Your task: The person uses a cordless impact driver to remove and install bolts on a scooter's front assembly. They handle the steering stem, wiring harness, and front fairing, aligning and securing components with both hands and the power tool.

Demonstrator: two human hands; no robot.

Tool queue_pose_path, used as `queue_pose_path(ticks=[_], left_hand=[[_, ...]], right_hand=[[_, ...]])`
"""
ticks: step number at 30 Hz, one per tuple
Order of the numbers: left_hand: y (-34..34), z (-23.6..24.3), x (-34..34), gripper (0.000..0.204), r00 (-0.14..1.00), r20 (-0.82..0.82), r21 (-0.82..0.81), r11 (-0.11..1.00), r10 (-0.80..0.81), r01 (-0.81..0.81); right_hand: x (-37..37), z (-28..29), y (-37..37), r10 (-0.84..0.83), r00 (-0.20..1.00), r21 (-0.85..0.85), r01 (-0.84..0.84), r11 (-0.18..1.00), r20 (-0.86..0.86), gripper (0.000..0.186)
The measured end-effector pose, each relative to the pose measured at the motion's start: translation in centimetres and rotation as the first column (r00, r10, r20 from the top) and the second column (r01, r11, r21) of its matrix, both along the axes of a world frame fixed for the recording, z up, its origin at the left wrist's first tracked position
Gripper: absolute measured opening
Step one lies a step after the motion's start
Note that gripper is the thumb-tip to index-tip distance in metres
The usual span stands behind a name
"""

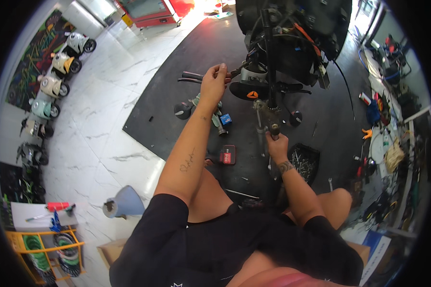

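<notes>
A partly stripped scooter front end (pixel 269 57) stands ahead of me, with a black upright tube and exposed wiring. My left hand (pixel 216 80) reaches to its left side, fingers drawn together by a dark slim part; what they hold is hard to make out. Beside it sits a round black cover (pixel 245 91) with an orange emblem. Nearer to me, my right hand (pixel 277 146) is closed around the lower end of a metal fork tube (pixel 275 128). A second, greyish fork leg (pixel 260 122) runs just left of it.
On the black mat (pixel 153 103) lie a small blue box (pixel 225 118), a red tin (pixel 228 154) and metal parts. A black tray of screws (pixel 304 162) is right of my right hand. Tools crowd the right side; several scooters (pixel 52 86) line the left wall.
</notes>
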State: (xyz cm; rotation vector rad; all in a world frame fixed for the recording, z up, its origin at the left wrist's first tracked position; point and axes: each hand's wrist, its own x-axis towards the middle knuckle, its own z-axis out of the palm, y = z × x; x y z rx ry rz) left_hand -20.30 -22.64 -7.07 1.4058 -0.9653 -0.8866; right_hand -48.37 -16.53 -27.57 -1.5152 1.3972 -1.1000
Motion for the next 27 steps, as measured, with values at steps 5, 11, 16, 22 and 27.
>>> queue_pose_path(ticks=[5, 11, 16, 22, 27], left_hand=[[-2.6, -3.8, 1.1, 0.055, 0.915, 0.404, 0.066, 0.997, 0.014, -0.045], [-6.2, -10.2, 1.3, 0.068, 0.835, 0.544, 0.112, 0.979, 0.083, -0.171], [-6.4, -17.5, 1.7, 0.090, 0.786, -0.541, 0.439, 0.897, 0.300, -0.040], [-5.9, -25.9, -4.2, 0.090, 0.270, -0.906, 0.336, 0.942, 0.326, -0.009], [-8.5, -25.7, -5.3, 0.072, 0.146, -0.989, 0.021, 0.996, 0.008, 0.091]], right_hand=[[-2.9, 3.8, 0.4, 0.011, 1.000, 0.028, -0.010, 1.000, -0.011, 0.041], [-8.6, 13.0, 1.0, 0.035, 0.999, 0.184, -0.038, 0.982, 0.019, 0.042], [-14.1, 19.5, 1.1, 0.037, 0.991, 0.141, -0.019, 0.990, -0.131, 0.038], [-18.1, 18.5, 2.2, -0.023, 0.925, -0.042, 0.008, 0.999, -0.378, 0.033], [-20.3, 17.9, 2.4, -0.043, 0.934, -0.025, 0.036, 0.999, -0.355, 0.035]])
